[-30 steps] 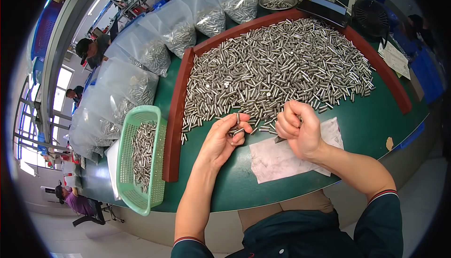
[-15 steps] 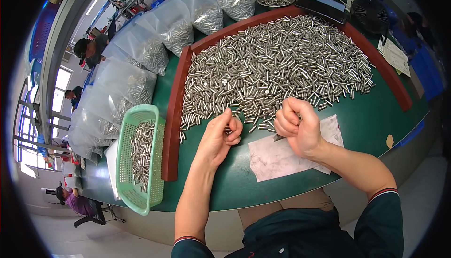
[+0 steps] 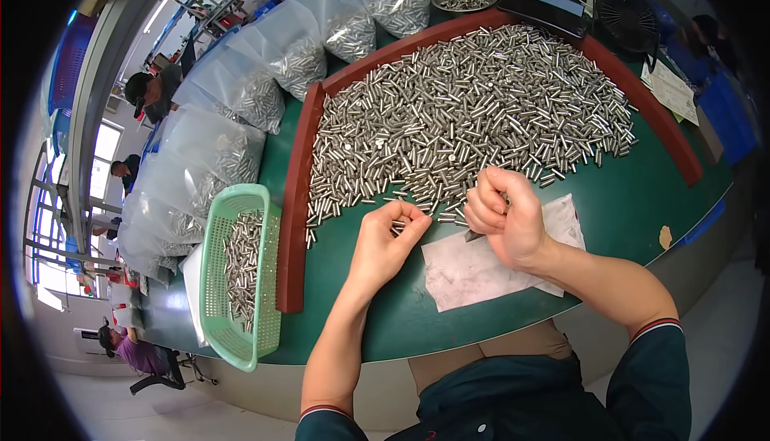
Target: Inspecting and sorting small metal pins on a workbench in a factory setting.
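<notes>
Metal pins (image 3: 481, 104), heaped on the green bench (image 3: 403, 325) just past a curled left hand (image 3: 383, 244), can't tell if gripping any. Right hand (image 3: 507, 220) balled into a fist, contents hidden. Probably light, hard, kinda slippery, best pinched mid-length. Farther left: red rail (image 3: 297, 200) blocking the way to a green basket (image 3: 269, 296), then filled bags (image 3: 297, 60).

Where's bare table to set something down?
Widest: right of the cloth, between the pins and the right forearm, with a scrap near the edge of the table. Narrower: between the red rim and the left forearm, and between that forearm and the cloth. Crowded: inside the rim, with pins heaped, and left of it, with the basket and bags.
</notes>
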The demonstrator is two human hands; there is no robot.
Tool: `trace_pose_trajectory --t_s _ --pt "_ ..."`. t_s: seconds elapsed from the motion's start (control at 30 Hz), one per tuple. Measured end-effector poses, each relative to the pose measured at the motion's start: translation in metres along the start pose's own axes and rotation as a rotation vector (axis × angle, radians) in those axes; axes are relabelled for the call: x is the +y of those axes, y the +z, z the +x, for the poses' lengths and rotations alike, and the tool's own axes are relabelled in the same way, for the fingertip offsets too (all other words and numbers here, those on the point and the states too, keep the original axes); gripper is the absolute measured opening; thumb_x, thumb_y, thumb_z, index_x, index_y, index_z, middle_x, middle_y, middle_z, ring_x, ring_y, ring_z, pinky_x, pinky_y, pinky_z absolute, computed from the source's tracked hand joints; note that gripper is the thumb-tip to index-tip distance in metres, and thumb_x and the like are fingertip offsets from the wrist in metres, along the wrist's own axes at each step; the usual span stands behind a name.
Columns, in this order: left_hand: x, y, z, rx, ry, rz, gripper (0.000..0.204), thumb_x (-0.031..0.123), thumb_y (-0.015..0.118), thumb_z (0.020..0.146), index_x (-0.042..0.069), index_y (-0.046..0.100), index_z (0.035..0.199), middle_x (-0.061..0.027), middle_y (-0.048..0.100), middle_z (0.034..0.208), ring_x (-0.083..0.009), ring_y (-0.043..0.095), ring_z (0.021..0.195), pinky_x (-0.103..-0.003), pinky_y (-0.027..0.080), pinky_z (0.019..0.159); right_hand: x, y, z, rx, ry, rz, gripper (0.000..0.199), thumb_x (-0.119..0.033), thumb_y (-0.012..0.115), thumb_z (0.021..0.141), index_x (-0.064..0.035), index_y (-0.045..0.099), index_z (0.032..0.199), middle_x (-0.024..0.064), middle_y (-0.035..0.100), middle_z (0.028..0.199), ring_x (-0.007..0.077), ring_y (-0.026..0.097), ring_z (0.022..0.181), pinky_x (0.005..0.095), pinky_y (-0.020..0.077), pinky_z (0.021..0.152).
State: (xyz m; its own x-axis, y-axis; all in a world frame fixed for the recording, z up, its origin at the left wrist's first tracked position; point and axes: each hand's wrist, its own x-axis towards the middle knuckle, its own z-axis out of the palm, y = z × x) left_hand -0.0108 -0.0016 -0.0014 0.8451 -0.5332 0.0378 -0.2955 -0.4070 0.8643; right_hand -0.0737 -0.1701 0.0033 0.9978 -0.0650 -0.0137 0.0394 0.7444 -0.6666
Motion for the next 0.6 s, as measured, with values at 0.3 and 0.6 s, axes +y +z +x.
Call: trace_pose_trajectory --t_s 0.3,0.6 --pt "-0.008 -0.013 0.0 -0.312 -0.397 -1.167 0.007 0.011 0.053 0.084 0.006 0.052 0.09 -0.0054 0.054 0.075 -0.0028 0.031 0.049 -0.016 0.027 0.046 0.001 0.0 -0.001 -0.012 0.021 -0.046 0.038 -0.027 0.034 0.085 -0.0131 0.027 0.05 -0.0034 0.022 0.04 0.0077 0.015 0.038 0.0247 0.0143 0.039" --pt "-0.007 -0.011 0.001 -0.283 -0.39 -1.063 0.011 0.012 0.051 0.086 0.004 0.053 0.093 -0.0054 0.055 0.075 -0.0032 0.033 0.05 -0.017 0.028 0.047 0.001 0.0 -0.001 -0.013 0.019 -0.044 0.038 -0.026 0.034 0.086 -0.0131 0.027 0.05 -0.0034 0.022 0.04 0.0076 0.015 0.038 0.0246 0.0143 0.039"
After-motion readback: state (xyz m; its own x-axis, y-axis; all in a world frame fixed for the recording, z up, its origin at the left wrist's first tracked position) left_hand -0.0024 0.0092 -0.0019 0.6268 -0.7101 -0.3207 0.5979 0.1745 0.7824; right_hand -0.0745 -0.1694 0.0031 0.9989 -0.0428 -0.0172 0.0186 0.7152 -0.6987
